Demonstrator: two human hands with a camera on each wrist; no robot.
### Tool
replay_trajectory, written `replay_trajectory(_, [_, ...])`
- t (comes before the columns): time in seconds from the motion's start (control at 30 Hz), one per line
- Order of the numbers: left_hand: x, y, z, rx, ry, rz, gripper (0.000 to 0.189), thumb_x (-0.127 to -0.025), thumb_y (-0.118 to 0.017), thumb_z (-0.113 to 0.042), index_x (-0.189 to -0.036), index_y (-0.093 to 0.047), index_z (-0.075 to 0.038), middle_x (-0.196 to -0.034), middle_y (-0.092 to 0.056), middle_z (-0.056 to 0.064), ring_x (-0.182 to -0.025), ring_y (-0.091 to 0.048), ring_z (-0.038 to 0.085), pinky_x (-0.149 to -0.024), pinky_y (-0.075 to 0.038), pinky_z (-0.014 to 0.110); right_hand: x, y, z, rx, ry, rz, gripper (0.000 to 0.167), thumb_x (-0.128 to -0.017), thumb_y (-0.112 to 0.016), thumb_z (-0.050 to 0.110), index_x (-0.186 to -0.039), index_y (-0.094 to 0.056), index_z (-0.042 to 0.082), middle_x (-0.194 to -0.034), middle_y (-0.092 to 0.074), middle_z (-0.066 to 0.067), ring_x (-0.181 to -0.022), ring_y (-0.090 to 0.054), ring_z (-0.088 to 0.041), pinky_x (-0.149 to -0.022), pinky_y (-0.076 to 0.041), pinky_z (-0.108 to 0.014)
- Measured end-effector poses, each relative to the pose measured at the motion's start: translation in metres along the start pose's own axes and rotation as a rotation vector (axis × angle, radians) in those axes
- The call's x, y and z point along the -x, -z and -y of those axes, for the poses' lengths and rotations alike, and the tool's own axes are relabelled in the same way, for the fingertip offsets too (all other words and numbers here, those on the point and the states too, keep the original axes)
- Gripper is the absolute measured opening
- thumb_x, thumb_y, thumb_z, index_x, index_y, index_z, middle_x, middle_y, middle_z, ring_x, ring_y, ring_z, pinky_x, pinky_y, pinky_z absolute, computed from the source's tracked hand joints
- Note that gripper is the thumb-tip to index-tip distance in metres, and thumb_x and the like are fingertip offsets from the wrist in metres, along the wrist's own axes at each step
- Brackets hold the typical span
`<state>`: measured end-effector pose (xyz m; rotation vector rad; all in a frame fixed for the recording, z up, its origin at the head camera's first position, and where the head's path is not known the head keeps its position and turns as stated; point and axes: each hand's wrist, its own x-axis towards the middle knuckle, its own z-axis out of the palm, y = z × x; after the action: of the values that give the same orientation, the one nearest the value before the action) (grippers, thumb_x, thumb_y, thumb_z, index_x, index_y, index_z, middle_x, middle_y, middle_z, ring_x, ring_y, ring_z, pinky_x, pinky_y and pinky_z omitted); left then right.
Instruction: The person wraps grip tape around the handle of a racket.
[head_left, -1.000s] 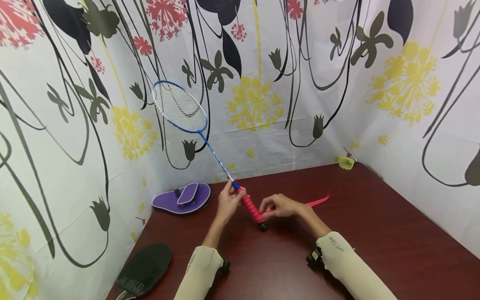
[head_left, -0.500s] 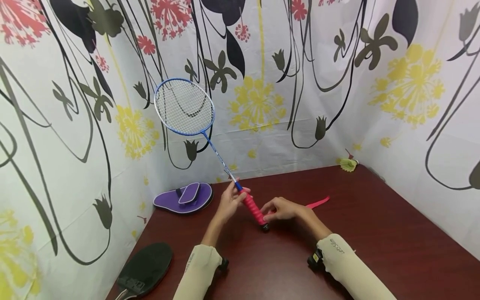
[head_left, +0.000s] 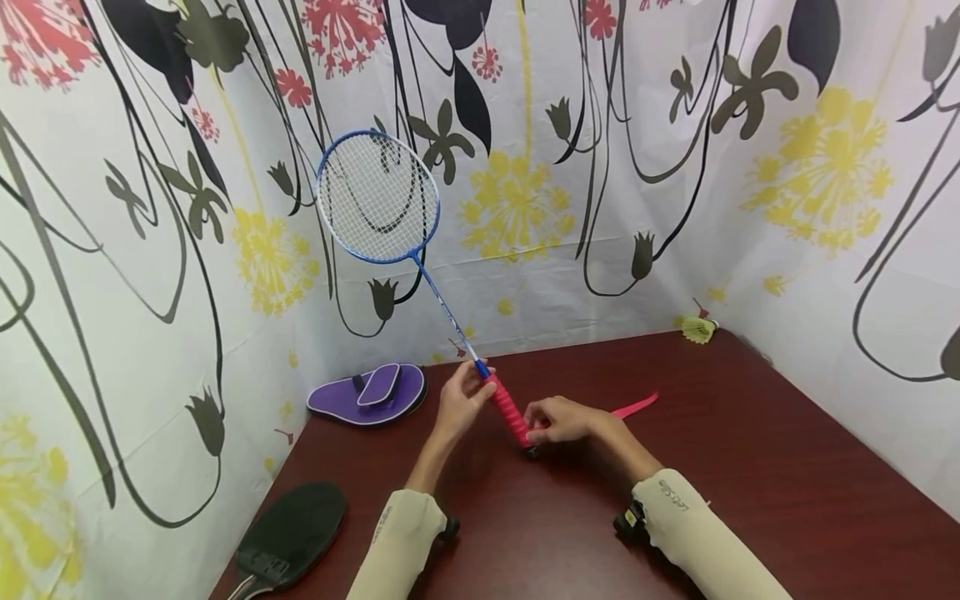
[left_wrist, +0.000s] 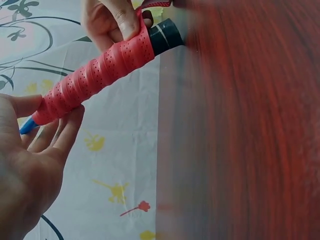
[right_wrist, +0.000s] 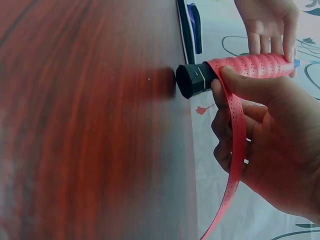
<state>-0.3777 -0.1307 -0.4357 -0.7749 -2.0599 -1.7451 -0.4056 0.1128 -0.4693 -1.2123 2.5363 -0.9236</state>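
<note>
A blue and white badminton racket (head_left: 377,196) slants up to the left, its head raised above the table. Perforated pink grip tape (left_wrist: 95,77) is wound in overlapping turns round most of its handle. Bare black handle end (right_wrist: 192,80) shows at the butt. My left hand (head_left: 459,406) holds the top of the wrapped handle between thumb and fingers. Down by the butt, my right hand (head_left: 561,418) pinches the tape against the handle with thumb and fingers. The loose tape tail (right_wrist: 237,145) hangs past that hand, its end (head_left: 637,406) showing behind the right wrist.
On the dark red table (head_left: 525,525), a purple paddle case (head_left: 367,396) lies at the back left. A black table tennis bat (head_left: 292,533) lies at the front left. A yellow shuttlecock (head_left: 697,329) sits in the back right corner. Flower-patterned cloth (head_left: 525,292) hangs behind the table.
The racket head has swung up and to the right, and its string face has turned more toward the head camera. Both hands have stayed on the handle, shifting slightly right.
</note>
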Motion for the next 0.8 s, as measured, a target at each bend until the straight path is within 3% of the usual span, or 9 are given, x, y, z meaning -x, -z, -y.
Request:
replay_trajectory(0.13, [-0.002, -0.002, 0.018, -0.02, 0.006, -0.071, 0.043, -0.092, -0.073, 0.009, -0.133, -0.061, 0.012, -0.116, -0.07, 0.034, -0.111, -0.068, 0.049, -0.098, -0.055, 0.051, -0.001, -0.003, 0.001, -0.002, -0.056, -0.014, 0.023, -0.098, -0.075, 0.028, -0.106, -0.063, 0.01, -0.081, -0.063, 0.003, -0.07, -0.055, -0.009, -0.062, -0.045, -0.024])
replay_trajectory(0.27, [-0.002, -0.004, 0.021, -0.016, 0.024, -0.094, 0.042, -0.091, -0.078, 0.0, -0.131, -0.066, 0.005, -0.116, -0.074, 0.025, -0.108, -0.072, 0.041, -0.09, -0.058, 0.054, -0.001, -0.004, 0.001, -0.017, -0.065, -0.016, 0.025, -0.098, -0.075, 0.03, -0.107, -0.061, 0.011, -0.082, -0.064, 0.003, -0.07, -0.055, -0.008, -0.063, -0.046, -0.024])
replay_trajectory(0.4, [-0.002, -0.007, 0.023, 0.009, 0.072, -0.115, 0.042, -0.088, -0.084, -0.009, -0.127, -0.07, -0.005, -0.117, -0.076, 0.016, -0.101, -0.075, 0.03, -0.076, -0.063, 0.045, 0.0, -0.005, 0.002, -0.029, -0.058, -0.017, 0.028, -0.097, -0.075, 0.031, -0.107, -0.06, 0.011, -0.081, -0.066, 0.004, -0.068, -0.057, -0.008, -0.061, -0.047, -0.025])
replay_trajectory(0.53, [-0.001, -0.013, 0.022, -0.027, 0.072, -0.143, 0.041, -0.085, -0.088, -0.013, -0.123, -0.071, -0.009, -0.112, -0.078, 0.014, -0.095, -0.077, 0.022, -0.076, -0.062, 0.03, -0.001, -0.008, 0.003, -0.033, -0.066, -0.018, 0.031, -0.095, -0.078, 0.037, -0.104, -0.06, 0.014, -0.078, -0.066, 0.005, -0.065, -0.057, -0.007, -0.059, -0.047, -0.024])
replay_trajectory(0.8, [-0.001, -0.016, 0.021, -0.048, 0.059, -0.2, 0.041, -0.084, -0.088, -0.011, -0.123, -0.073, -0.007, -0.101, -0.079, 0.012, -0.093, -0.078, 0.026, -0.077, -0.061, 0.025, -0.001, -0.003, 0.003, -0.043, -0.076, 0.019, 0.027, -0.093, -0.081, 0.035, -0.101, -0.063, 0.016, -0.079, -0.067, 0.006, -0.069, -0.06, -0.008, -0.063, -0.048, -0.025])
